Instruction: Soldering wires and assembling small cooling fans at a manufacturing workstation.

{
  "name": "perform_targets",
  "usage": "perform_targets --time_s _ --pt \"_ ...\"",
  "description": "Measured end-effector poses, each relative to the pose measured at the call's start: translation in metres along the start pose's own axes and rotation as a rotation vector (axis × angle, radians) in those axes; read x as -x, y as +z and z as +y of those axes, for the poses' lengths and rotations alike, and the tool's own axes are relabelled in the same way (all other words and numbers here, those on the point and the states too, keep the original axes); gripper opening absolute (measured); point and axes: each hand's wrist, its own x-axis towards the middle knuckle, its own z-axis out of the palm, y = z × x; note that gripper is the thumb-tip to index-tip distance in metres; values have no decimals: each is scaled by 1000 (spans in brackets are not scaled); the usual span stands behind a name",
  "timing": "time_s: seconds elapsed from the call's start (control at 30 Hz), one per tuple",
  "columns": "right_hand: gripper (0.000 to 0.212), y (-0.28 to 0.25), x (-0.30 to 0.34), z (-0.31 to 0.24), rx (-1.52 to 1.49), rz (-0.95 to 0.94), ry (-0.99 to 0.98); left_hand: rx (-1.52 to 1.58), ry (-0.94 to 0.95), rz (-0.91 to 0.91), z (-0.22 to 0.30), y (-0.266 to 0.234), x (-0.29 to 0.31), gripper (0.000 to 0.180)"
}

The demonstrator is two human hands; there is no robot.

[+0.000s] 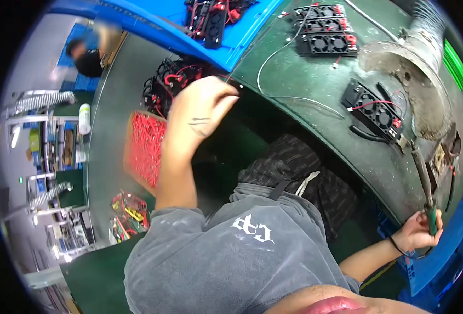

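Note:
My right hand is wrapped round the green handle of a soldering iron. The iron's long metal shaft points away from me, its tip end close to a black twin-fan unit with red wires on the green bench. A black-handled tool lies against that unit. My left hand is raised over the gap at the bench's left, its fingers curled together. Whatever it pinches, if anything, is hidden. Just beyond it, more fan units with red wires are heaped beside a blue bin.
Several fan units sit in rows at the back of the bench. A wide duct mouth stands at the right, near a dirty metal holder. A carton of red wires and hand tools lie left. Another person is far left.

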Motion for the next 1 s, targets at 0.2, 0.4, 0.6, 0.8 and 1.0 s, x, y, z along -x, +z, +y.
perform_targets --time_s 0.2,0.4,0.6,0.8,1.0 --pt "33 13 -2 9 82 158 -158 -456 -470 2 -99 -64 80 17" --pt "33 10 -10 9 51 48 -134 -68 -581 29 -144 -30 141 22" --pt "37 16 -7 10 75 4 -96 -1 -758 66 -152 -29 151 18" --pt "36 11 -11 6 99 9 -118 608 -652 765 -101 -38 127 19" --pt "24 21 -6 7 132 166 -52 1424 -237 614 -3 9 50 15"
